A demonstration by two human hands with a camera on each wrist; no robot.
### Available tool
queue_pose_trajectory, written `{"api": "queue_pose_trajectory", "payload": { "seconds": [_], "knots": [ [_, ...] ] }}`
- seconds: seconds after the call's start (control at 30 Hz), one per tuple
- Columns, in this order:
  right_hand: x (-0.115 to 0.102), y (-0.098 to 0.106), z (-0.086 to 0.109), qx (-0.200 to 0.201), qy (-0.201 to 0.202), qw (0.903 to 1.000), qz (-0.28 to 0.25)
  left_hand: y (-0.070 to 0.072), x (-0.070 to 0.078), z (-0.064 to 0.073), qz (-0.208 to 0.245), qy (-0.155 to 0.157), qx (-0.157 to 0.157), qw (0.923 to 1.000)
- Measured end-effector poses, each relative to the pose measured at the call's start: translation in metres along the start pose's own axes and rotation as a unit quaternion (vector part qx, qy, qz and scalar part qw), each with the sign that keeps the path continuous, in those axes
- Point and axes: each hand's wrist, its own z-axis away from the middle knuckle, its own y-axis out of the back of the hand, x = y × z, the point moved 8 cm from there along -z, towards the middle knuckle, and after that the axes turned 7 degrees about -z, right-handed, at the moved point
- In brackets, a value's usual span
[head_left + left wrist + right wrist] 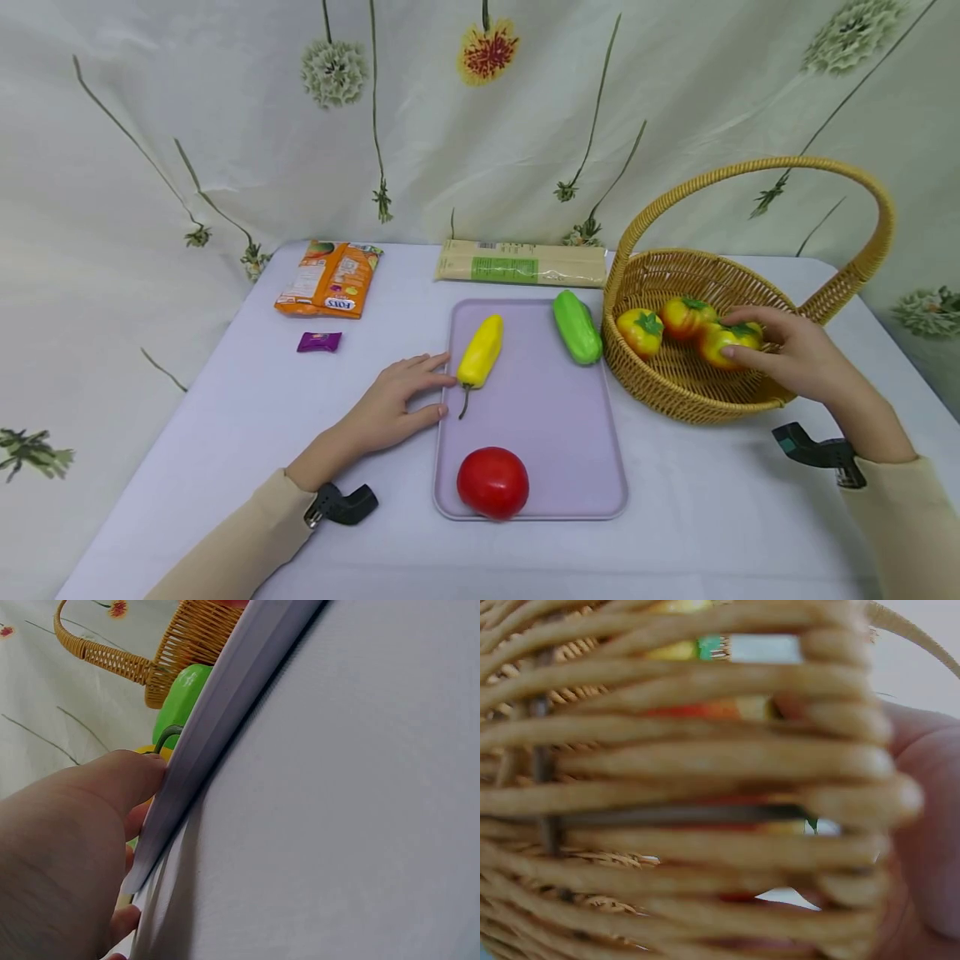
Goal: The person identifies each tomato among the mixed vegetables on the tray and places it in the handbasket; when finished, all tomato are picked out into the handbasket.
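My right hand (806,354) reaches over the basket's right rim, thumb and fingers round a yellow-red persimmon-like fruit (726,343) with a green leafy top. Two similar fruits, one farther back (686,317) and one on the left (640,332), lie in the wicker basket (675,404) too. In the right wrist view, basket weave (705,761) hides most of the grip. Fingers of my left hand (393,404) lie fairly straight against the left edge of the lilac tray (551,433). Close to those fingertips is a yellow pepper (480,352) on the tray.
A green cucumber-like vegetable (577,327) and a red tomato-like fruit (492,483) lie on the tray. Behind it is a long beige packet (521,264). An orange snack bag (330,279) and a small purple wrapped sweet (318,342) lie at left. The basket's handle arches high.
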Motion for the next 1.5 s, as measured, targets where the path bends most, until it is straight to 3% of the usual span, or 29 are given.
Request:
{"api": "queue_pose_trajectory", "payload": {
  "seconds": [0.87,1.1,1.5],
  "knots": [
    [0.004,-0.029,-0.019,-0.061,-0.057,0.9963,0.016,0.0,-0.002,0.002,0.003,0.006,0.001,1.0],
    [0.003,-0.031,-0.018,-0.083,-0.056,0.9947,0.023,0.0,-0.002,0.001,0.004,0.008,0.001,1.0],
    [0.0,-0.031,-0.016,-0.084,-0.03,0.9951,0.042,-0.001,-0.001,0.0,0.004,0.0,0.003,1.0]
  ]
}}
